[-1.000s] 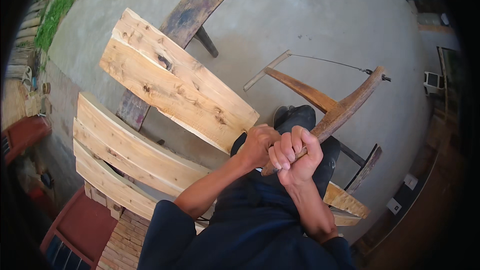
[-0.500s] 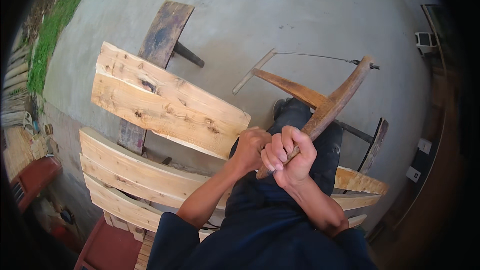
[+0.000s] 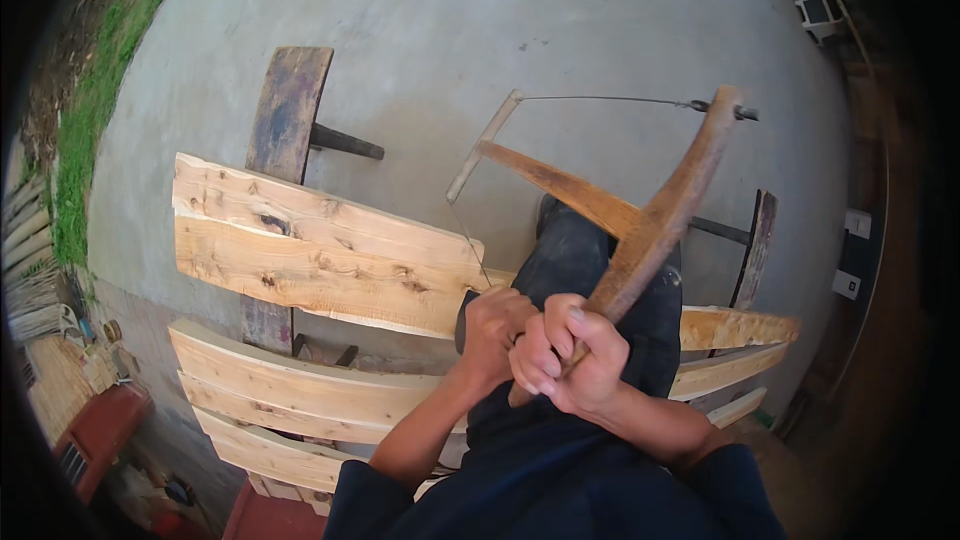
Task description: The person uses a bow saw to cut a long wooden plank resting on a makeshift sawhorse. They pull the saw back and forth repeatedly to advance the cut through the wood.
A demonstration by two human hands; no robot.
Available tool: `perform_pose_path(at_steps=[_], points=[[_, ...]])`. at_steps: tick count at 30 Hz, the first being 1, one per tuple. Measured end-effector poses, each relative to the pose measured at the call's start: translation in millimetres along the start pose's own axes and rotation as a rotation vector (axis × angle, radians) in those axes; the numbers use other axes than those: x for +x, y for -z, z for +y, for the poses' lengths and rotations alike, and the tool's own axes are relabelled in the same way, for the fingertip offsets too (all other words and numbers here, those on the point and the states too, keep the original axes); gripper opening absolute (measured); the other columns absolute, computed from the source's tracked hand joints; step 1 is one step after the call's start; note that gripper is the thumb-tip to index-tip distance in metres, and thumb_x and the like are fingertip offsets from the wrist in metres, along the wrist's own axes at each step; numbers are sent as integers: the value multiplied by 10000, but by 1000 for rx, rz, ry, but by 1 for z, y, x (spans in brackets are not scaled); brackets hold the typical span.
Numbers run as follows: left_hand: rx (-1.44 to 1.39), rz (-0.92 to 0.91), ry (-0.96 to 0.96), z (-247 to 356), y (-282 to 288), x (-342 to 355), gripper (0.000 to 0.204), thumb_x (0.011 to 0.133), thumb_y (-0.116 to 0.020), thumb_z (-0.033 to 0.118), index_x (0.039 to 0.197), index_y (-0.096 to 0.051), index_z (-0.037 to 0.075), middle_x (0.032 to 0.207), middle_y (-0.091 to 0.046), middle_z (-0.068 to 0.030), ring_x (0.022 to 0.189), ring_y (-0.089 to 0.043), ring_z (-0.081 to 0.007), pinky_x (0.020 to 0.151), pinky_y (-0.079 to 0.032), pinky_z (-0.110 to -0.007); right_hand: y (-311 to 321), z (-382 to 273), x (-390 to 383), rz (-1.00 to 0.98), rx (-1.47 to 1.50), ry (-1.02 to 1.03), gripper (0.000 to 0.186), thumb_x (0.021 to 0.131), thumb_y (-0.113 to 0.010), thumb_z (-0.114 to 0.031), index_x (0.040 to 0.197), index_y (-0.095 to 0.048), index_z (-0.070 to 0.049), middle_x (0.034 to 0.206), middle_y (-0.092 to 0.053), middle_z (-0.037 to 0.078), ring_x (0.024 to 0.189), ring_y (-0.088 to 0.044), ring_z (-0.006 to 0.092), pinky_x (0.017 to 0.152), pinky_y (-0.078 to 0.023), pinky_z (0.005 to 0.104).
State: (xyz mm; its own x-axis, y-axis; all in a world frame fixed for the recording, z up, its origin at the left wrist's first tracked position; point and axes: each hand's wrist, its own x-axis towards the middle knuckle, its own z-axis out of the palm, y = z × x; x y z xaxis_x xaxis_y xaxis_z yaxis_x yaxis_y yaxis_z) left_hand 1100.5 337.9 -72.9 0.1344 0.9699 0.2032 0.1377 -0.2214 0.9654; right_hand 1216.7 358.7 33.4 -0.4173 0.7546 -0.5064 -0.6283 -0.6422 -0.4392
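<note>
A wooden frame saw (image 3: pixel 650 225) is tilted in front of my body, with a brown curved side arm, a crossbar, a pale end stick and a taut wire. My right hand (image 3: pixel 575 355) is closed around the lower part of the side arm. Right against it, my left hand (image 3: pixel 495 332) is closed at the saw's near end; the part inside it is hidden. A thin blade line runs from the pale stick down to my left hand. Beside that hand lies a knotty wooden board (image 3: pixel 330 250), with my leg (image 3: pixel 575 250) across its right part.
The board rests on a dark, worn bench (image 3: pixel 290 115). Several pale planks (image 3: pixel 300 370) lie closer to me. Another dark trestle (image 3: pixel 755 250) stands at the right on the concrete floor (image 3: pixel 600 20). Red furniture (image 3: pixel 100 435) and grass (image 3: pixel 90 155) are at the left.
The view has shifted, so the board and bench sit lower and turned. The saw's side arm looks steeper, and the thin blade line now shows. Both hands keep their closed grip.
</note>
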Motion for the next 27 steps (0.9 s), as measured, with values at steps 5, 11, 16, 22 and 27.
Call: perform_pose_path(at_steps=[5,11,16,22,27], points=[[82,78,40,-10,-7,-7,266,684,-722,222,640,-499,82,628,-458,-85,581,-501,-290,563,-355,-415,12,2,7,-76,63,-21,363,1046,-489,-356,773,-470,-118,645,-512,90,506,-498,246,544,-424,398],[115,133,-27,-1,-10,-4,260,687,-695,226,650,-490,69,630,-404,-82,581,-470,-285,550,-323,-410,22,-1,-1,-72,175,-73,329,1035,-524,-295,769,-470,-109,657,-528,96,514,-498,227,573,-436,387],[73,54,-113,51,-5,-2,210,638,-696,206,651,-526,83,622,-431,-52,557,-469,-242,520,-307,-389,-28,-38,-42,-115,134,-182,328,1059,-535,-238,772,-452,-102,662,-526,75,520,-472,197,578,-423,375],[150,30,-92,87,-5,14,186,603,-709,170,642,-541,99,609,-436,-33,552,-471,-219,514,-308,-368,-32,-59,-53,-205,167,-164,349,1070,-555,-259,785,-444,-92,638,-507,52,535,-475,176,575,-412,358],[125,20,-10,5,-7,6,170,694,-741,195,710,-614,82,644,-527,-62,600,-551,-261,559,-383,-387,25,-14,0,-111,140,-105,395,1049,-519,-354,732,-466,-124,582,-470,50,434,-414,186,487,-399,387]])
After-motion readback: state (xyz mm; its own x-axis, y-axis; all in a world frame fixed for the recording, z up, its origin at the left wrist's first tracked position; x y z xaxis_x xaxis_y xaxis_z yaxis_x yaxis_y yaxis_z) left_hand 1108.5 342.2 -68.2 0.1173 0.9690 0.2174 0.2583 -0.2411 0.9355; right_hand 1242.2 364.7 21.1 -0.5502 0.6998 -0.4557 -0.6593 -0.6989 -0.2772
